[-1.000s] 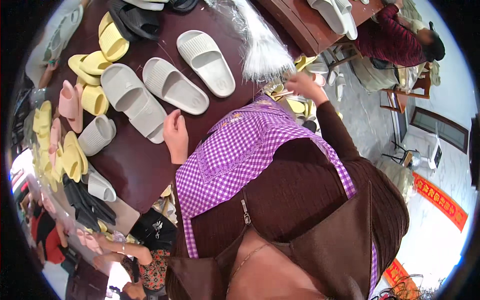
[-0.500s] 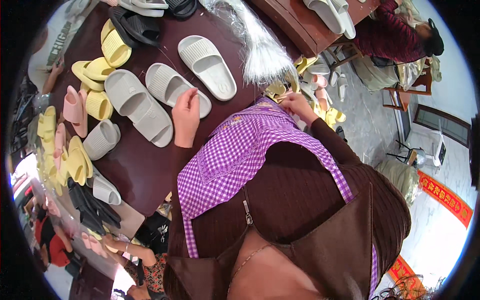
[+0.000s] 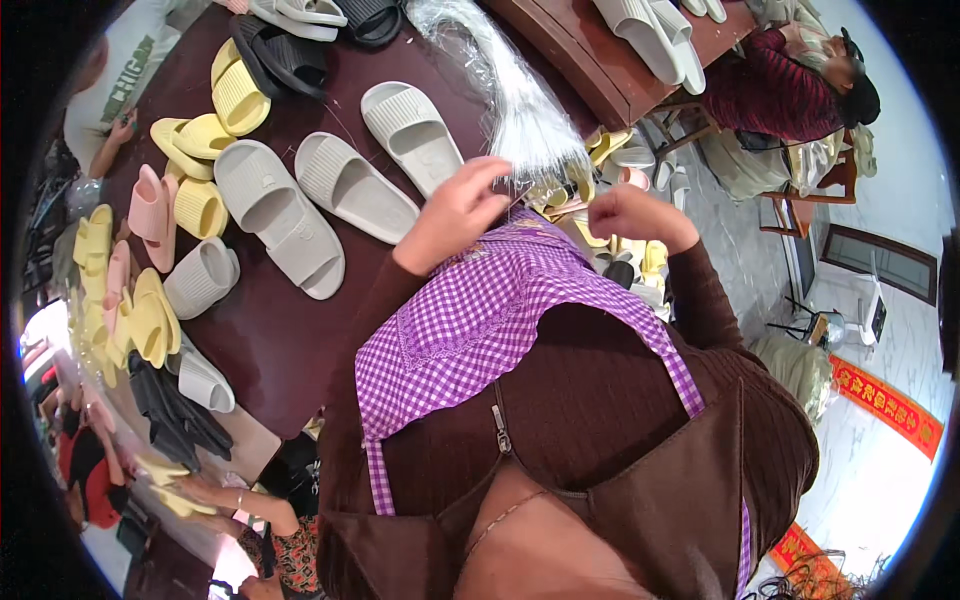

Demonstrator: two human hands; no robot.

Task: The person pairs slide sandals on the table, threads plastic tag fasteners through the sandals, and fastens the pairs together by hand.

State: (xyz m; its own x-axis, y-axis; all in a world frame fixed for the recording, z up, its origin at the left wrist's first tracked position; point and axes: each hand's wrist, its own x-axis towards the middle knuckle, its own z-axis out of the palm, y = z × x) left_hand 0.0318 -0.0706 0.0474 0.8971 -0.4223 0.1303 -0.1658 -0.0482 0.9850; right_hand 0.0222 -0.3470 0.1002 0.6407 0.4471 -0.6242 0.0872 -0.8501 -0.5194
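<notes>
My left hand (image 3: 452,217) is over the near edge of the table, thumb and fingers apart, with nothing visible in it. It covers the heel of a light grey slide slipper (image 3: 405,122). Curled fingers close my right hand (image 3: 640,218), off the table's edge to the right; what it holds, if anything, I cannot make out. Beyond both hands lies a bundle of thin clear plastic strands (image 3: 530,125) in a clear bag. Left of my left hand are another single grey slipper (image 3: 350,185) and two grey slippers set one over the other (image 3: 280,220).
Yellow slippers (image 3: 240,100), pink slippers (image 3: 152,215) and black slippers (image 3: 270,55) crowd the left of the dark red table (image 3: 270,350). More grey slippers (image 3: 650,40) rest on a second table. Loose slippers lie on the floor to the right. A person (image 3: 780,90) sits far right; others are at left.
My left hand has moved right, from the middle grey slipper towards the strands, and its fingers have parted. My right hand has drawn away from the table edge, to the right and slightly nearer.
</notes>
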